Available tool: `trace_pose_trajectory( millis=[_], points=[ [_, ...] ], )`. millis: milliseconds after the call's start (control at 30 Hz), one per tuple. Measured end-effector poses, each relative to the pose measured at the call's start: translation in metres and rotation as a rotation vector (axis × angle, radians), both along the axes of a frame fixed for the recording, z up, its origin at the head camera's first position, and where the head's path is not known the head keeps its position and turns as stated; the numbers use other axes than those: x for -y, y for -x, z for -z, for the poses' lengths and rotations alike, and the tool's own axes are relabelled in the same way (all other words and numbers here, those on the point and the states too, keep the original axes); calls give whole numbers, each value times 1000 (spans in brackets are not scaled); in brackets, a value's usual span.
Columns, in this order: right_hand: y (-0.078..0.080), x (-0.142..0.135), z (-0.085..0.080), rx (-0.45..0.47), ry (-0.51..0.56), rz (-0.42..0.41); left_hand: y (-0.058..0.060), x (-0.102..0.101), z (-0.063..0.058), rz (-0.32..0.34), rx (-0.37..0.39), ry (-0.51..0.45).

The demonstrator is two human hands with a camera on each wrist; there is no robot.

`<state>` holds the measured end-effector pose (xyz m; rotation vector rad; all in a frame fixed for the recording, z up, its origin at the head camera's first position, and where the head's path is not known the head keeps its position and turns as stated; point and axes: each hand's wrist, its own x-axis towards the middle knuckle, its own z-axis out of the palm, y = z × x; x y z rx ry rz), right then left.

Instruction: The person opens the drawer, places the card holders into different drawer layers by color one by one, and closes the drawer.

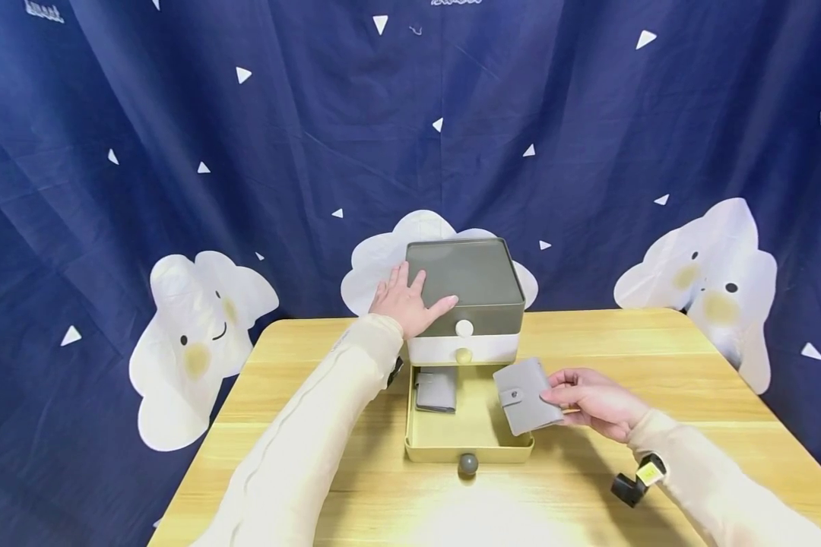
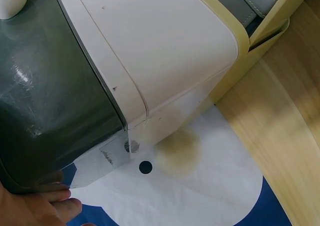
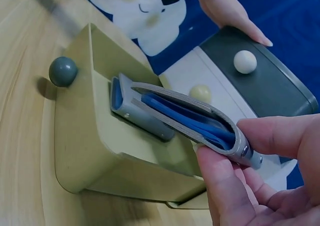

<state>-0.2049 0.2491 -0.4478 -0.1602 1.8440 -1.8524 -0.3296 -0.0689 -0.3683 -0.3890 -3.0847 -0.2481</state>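
On the table stands a small stacked drawer box [image 1: 465, 277], dark green on top, white in the middle, with its yellow bottom drawer [image 1: 479, 433] pulled out. My left hand [image 1: 407, 304] rests on the left edge of the box's top, fingers spread. Between thumb and fingers my right hand [image 1: 598, 403] pinches a grey wallet [image 1: 528, 399] with a snap strap, above the drawer's right side. Blue lining [image 3: 195, 118] shows inside this wallet in the right wrist view. A second grey wallet [image 1: 435, 391] lies in the drawer's left part.
The bottom drawer has a dark round knob [image 1: 468, 465]; the upper ones carry a white knob [image 1: 464, 328] and a yellow knob [image 1: 463, 355]. Under everything is a wooden table [image 1: 356, 486]. A dark blue curtain [image 1: 301, 152] with clouds hangs right behind it.
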Motion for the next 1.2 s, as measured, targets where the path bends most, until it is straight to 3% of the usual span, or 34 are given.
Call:
trace_pose_trajectory(
  millis=[433, 800, 1200],
  points=[
    [6, 46, -1, -16, -113, 81, 0, 2, 1, -1, -7, 2],
    [11, 65, 3, -14, -187, 128, 0, 1, 0, 5, -7, -10],
    [18, 94, 16, -167, -495, 184, -1, 1, -1, 3, -5, -12]
  ],
)
